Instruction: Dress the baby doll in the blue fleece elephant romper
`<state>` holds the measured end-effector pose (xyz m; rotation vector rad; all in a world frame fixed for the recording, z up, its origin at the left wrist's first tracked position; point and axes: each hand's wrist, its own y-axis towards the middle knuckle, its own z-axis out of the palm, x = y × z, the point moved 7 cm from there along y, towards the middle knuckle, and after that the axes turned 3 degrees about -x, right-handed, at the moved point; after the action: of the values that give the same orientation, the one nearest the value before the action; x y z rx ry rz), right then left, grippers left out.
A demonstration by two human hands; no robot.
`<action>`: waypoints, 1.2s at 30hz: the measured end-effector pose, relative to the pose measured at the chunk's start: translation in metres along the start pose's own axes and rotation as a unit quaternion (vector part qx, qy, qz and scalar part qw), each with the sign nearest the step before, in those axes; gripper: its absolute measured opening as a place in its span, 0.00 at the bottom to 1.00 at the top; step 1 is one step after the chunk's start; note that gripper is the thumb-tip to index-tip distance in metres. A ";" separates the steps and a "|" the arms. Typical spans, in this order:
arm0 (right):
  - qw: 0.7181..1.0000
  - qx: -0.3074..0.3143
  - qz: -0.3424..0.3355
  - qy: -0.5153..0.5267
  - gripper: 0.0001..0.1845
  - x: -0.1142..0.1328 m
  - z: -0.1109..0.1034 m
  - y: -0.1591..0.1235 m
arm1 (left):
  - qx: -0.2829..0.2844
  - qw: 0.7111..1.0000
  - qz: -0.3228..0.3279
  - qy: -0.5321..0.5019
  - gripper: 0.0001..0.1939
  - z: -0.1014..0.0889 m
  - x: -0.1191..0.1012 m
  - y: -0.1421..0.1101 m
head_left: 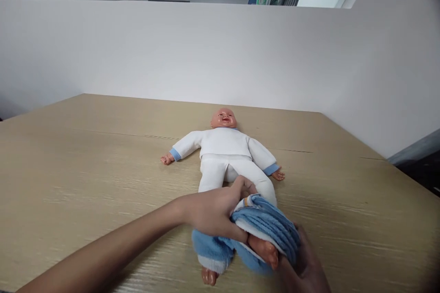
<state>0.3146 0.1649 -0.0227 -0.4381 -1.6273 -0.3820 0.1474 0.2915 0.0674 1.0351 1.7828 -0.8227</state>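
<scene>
A baby doll [225, 142] in a white top with blue cuffs lies on its back, head away from me. Blue pants [271, 224] with white trim are bunched around its lower legs. One plastic foot [264, 251] pokes out of the gathered leg on the right. The other foot [209, 276] shows below the white cuff of the left pant leg. My left hand [223, 210] grips the bunched pants from the left, thumb by the foot. From the right, my right hand [304, 265] holds the same bunch; some of its fingers are hidden behind the cloth.
The doll lies on a wide wooden table [85, 169] with thin seams across it. A white partition wall [206, 55] stands along the far edge. At the right, beyond the table edge, is a dark grey object [421, 158].
</scene>
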 end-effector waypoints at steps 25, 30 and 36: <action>0.890 0.361 -0.217 -0.177 0.15 0.097 0.022 0.086 | -0.176 0.964 0.079 0.183 0.35 -0.033 0.004 -0.050; 0.936 0.305 -0.157 -0.075 0.21 0.088 0.054 0.129 | -0.126 0.979 0.069 0.143 0.22 -0.044 0.009 -0.041; 0.936 0.327 -0.122 -0.039 0.25 0.077 0.076 0.144 | -0.296 0.950 0.073 0.069 0.13 -0.064 0.040 -0.043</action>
<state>0.3138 0.3324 0.0447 0.2583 -1.7778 0.0123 0.0750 0.3397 0.0602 0.8166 1.8728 -0.0988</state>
